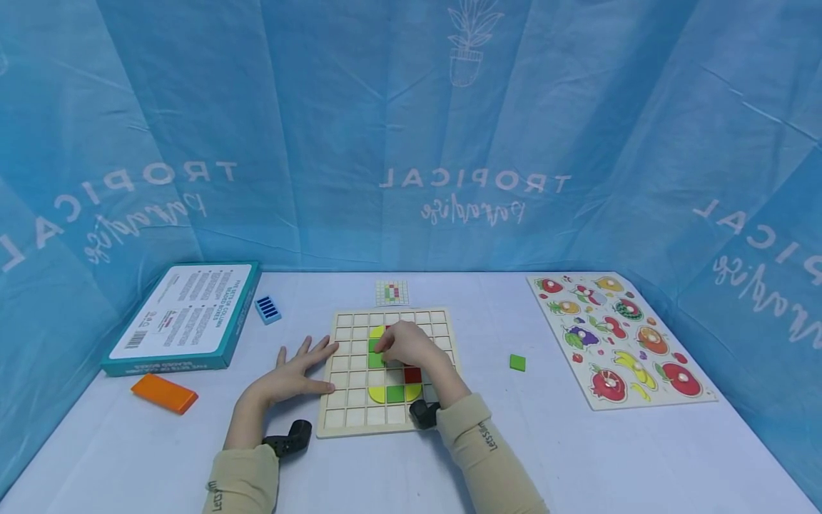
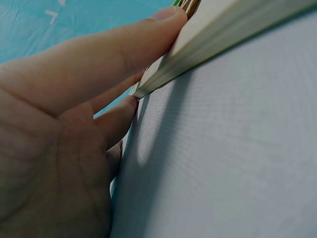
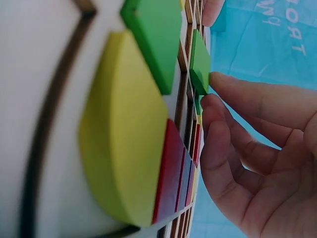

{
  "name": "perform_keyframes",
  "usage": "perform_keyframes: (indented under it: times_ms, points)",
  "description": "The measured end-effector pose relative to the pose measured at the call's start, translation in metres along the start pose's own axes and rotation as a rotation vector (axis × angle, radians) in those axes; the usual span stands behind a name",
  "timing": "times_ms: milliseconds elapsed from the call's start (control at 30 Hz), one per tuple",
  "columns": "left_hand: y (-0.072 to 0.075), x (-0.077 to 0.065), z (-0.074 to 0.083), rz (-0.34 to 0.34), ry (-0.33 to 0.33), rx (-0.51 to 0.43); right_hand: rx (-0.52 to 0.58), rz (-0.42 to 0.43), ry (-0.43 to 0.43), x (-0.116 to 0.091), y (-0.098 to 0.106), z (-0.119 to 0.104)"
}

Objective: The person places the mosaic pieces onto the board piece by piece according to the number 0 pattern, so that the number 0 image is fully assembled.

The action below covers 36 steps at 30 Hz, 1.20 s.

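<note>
A pale wooden grid board (image 1: 352,422) lies in the middle of the table with green, yellow and red tiles in some cells. My right hand (image 1: 411,346) is over its centre, its thumb and fingertips pinching the corner of a green square tile (image 3: 199,64). Closer to that wrist camera are a yellow rounded tile (image 3: 126,134) and another green tile (image 3: 156,39). With fingers spread, my left hand (image 1: 292,373) rests along the board's left edge. In the left wrist view, its thumb (image 2: 124,44) presses the board's rim (image 2: 173,72).
Behind the board is a small pattern card (image 1: 392,292). A loose green tile (image 1: 517,363) lies to the right, before a fruit puzzle board (image 1: 604,346). Left are a teal-edged box (image 1: 186,314), an orange block (image 1: 164,393) and a small blue slotted piece (image 1: 267,310).
</note>
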<state>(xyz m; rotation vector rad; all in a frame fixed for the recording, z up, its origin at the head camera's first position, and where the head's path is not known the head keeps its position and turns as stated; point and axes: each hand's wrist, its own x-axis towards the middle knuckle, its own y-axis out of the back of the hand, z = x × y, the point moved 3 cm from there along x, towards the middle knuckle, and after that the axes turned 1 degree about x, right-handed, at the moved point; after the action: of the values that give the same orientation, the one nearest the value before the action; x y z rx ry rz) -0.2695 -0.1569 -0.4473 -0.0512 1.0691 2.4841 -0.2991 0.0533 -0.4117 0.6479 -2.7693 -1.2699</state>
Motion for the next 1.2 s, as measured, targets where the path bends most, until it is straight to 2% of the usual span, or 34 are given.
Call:
perform_keyframes:
  times_ms: [300, 633, 933, 1200]
  points:
    - [0.0, -0.001, 0.001, 0.004, -0.002, 0.0, 0.048, 0.003, -0.002, -0.003, 0.007, 0.006]
    - [-0.001, -0.001, 0.0, 0.003, -0.002, -0.025, 0.181, 0.059, 0.032, -0.015, 0.03, 0.022]
    - [-0.001, -0.001, -0.001, 0.005, -0.003, -0.028, 0.215, 0.14, -0.062, -0.03, 0.053, 0.051]
    - [-0.001, -0.001, -0.001, 0.007, 0.002, -0.022, 0.228, 0.173, -0.148, -0.039, 0.066, 0.074]
